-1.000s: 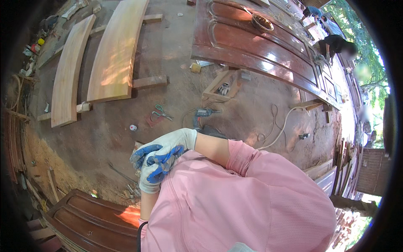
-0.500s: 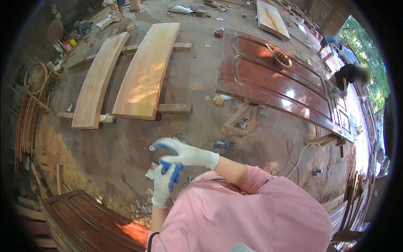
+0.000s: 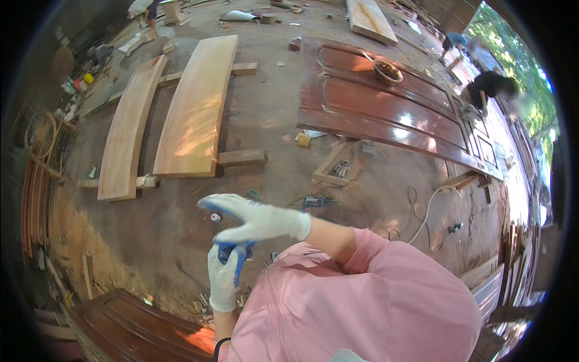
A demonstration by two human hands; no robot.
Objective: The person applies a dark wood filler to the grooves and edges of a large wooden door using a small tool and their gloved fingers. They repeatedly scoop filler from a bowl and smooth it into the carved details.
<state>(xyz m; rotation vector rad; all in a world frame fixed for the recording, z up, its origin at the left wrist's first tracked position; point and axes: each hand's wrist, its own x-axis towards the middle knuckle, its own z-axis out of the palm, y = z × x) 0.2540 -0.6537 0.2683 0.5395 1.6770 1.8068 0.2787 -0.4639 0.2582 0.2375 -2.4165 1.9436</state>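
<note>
Big varnished door (image 3: 392, 114) lies flat on ground, far right of your hands; two pale planks (image 3: 196, 108) left of door. Your right hand (image 3: 256, 218), white glove, fingers spread wide, crossing over left hand (image 3: 224, 274); left hand's grip hidden, cannot tell

We see a dusty brown dirt floor (image 3: 265, 127) carrying two long pale wooden planks (image 3: 196, 108) on timber blocks, a glossy dark red carved door panel (image 3: 392, 111), a small power drill (image 3: 313, 202), perhaps, and a pale cable (image 3: 422, 211).
</note>
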